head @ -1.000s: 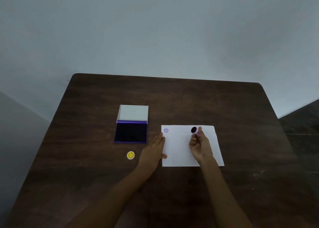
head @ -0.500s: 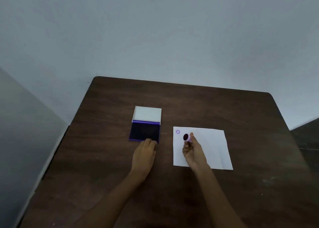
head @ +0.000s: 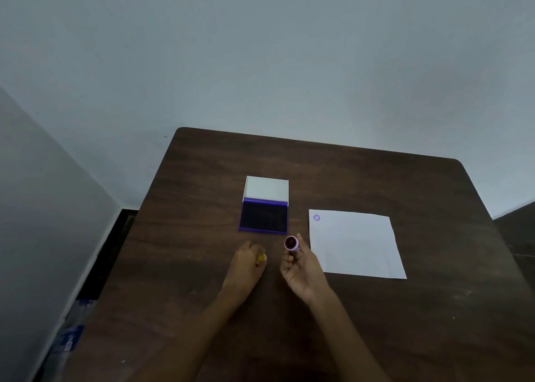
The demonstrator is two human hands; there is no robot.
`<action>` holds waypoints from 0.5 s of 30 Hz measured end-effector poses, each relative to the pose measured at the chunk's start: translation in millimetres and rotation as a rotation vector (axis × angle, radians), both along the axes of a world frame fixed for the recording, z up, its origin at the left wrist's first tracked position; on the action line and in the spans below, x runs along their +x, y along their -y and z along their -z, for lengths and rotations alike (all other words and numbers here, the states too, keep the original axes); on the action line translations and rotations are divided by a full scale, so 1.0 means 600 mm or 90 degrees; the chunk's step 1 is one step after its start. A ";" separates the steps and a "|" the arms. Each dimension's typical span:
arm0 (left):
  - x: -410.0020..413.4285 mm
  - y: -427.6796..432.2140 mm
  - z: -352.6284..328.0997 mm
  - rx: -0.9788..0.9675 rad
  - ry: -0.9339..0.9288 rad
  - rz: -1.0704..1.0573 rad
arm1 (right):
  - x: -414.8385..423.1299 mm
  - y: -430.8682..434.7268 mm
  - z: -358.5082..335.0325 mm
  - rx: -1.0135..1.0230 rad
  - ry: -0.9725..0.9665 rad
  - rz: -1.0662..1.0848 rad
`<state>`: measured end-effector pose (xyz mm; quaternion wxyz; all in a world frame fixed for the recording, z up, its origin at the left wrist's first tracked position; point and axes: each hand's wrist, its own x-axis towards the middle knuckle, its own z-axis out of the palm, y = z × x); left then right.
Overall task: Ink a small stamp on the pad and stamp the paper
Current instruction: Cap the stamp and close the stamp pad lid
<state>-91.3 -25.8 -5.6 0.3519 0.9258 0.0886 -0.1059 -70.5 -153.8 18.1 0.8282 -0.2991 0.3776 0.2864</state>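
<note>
My right hand (head: 301, 267) holds a small pale purple stamp (head: 291, 243) with its dark inked face turned up, just in front of the ink pad's right corner. The open ink pad (head: 263, 218) has a dark purple pad and a raised white lid. My left hand (head: 246, 263) rests on the table left of the right hand, its fingers curled over a small yellow cap (head: 261, 258). To the right lies the white paper (head: 356, 244), which bears one purple stamp print (head: 317, 217) in its far left corner.
Everything lies on a dark brown wooden table (head: 376, 323), set against a pale wall. Its left edge drops to the floor, where a blurred plastic item (head: 69, 338) lies.
My right hand carried the stamp leftward off the paper to in front of the ink pad. My left hand left the paper's edge and closed over the yellow cap. The camera view swung left.
</note>
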 end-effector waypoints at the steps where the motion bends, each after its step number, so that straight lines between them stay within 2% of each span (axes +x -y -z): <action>1: -0.001 -0.004 -0.004 -0.059 -0.011 -0.049 | -0.004 -0.004 0.001 -0.001 0.003 -0.003; 3: -0.002 -0.014 -0.018 -0.209 -0.047 -0.162 | -0.008 -0.012 0.001 -0.008 0.008 -0.003; 5: -0.005 -0.024 -0.037 -0.409 -0.107 -0.244 | -0.010 -0.019 -0.001 -0.021 0.021 0.001; 8: -0.010 -0.039 -0.057 -0.627 -0.200 -0.265 | -0.012 -0.029 -0.002 -0.030 0.044 -0.003; 11: -0.013 -0.049 -0.060 -0.724 -0.234 -0.275 | -0.009 -0.040 -0.006 -0.109 0.089 -0.053; 15: -0.016 -0.054 -0.063 -0.751 -0.232 -0.278 | -0.010 -0.052 -0.001 -0.306 0.180 -0.149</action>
